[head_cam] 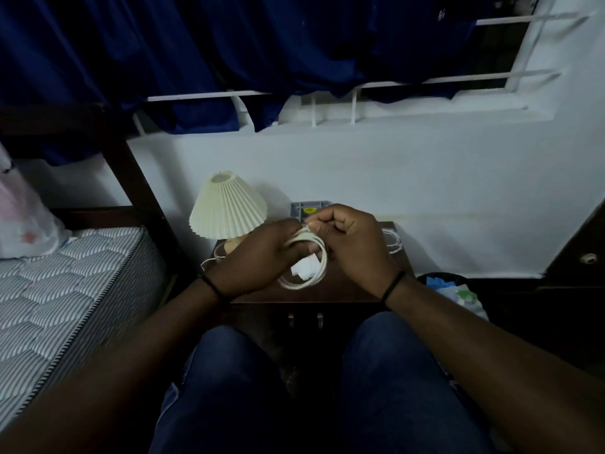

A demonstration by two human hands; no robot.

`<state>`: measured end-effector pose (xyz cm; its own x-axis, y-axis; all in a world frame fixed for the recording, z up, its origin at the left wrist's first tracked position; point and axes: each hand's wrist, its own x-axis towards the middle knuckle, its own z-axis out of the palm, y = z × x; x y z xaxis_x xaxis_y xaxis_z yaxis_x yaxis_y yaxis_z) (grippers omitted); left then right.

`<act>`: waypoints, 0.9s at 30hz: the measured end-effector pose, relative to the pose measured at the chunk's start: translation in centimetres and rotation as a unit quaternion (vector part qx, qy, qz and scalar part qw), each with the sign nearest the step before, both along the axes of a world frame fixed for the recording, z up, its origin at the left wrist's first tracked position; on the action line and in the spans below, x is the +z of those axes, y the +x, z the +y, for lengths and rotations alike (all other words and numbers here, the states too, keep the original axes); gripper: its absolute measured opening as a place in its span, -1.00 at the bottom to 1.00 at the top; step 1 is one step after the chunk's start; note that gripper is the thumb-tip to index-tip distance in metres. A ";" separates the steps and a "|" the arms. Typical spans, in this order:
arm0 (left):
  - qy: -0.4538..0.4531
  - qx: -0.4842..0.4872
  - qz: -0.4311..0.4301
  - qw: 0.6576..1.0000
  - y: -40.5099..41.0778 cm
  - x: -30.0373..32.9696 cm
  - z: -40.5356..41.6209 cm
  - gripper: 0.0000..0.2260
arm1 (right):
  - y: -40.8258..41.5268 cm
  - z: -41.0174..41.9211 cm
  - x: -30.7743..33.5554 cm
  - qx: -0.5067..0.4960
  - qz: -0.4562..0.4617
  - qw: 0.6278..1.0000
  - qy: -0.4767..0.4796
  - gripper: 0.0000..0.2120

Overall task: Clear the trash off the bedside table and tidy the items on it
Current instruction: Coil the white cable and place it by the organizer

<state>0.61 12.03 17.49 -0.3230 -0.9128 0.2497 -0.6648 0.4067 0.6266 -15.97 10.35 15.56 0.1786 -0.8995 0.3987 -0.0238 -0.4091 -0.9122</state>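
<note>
- Both hands hold a coiled white cable point(306, 257) above the dark wooden table point(343, 283): left grip point(258, 260) curled through it, right grip point(352, 244) pinching its end.
- Pleated lamp point(228, 209) stands at the table's back-left corner.
- Mattress point(62, 290) lies left; blue curtains point(229, 54) hang above.

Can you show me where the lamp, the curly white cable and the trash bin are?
lamp point(228, 208), head view, on the middle of its pleated shade.
white cable point(322, 267), head view, on the right side of the coiled loop.
trash bin point(453, 286), head view, on the bag-lined top.
</note>
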 end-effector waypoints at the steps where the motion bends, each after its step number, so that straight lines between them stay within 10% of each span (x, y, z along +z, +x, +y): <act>1: -0.027 0.022 -0.009 0.999 0.1 -0.2 -0.1 -0.81 | -0.1 0.0 0.0 -0.006 -0.001 1.000 0.006 -0.92; 16: -0.151 0.073 -0.069 0.983 0.6 -2.2 -0.7 -0.81 | -0.2 -0.1 -1.3 0.032 0.177 0.982 0.062 -0.68; 19: 0.029 0.008 0.080 0.996 1.0 -1.7 -1.4 -0.76 | -0.6 -0.2 -1.3 0.062 0.131 0.984 0.099 -0.86; 23: 0.298 -0.077 0.388 0.869 1.9 -1.6 -1.3 -0.64 | -0.6 0.0 -0.7 0.111 0.021 0.979 0.167 -0.86; 27: 0.305 -0.003 0.471 0.828 -0.5 -3.2 -2.9 -0.60 | -0.1 -1.0 -1.9 0.001 0.055 0.997 0.052 -0.91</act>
<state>0.14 9.14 14.26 -0.2525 -0.9610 -0.1127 0.2374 -0.1744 0.9556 -16.08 9.33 13.70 0.2176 -0.9345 0.2816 -0.1246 -0.3127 -0.9416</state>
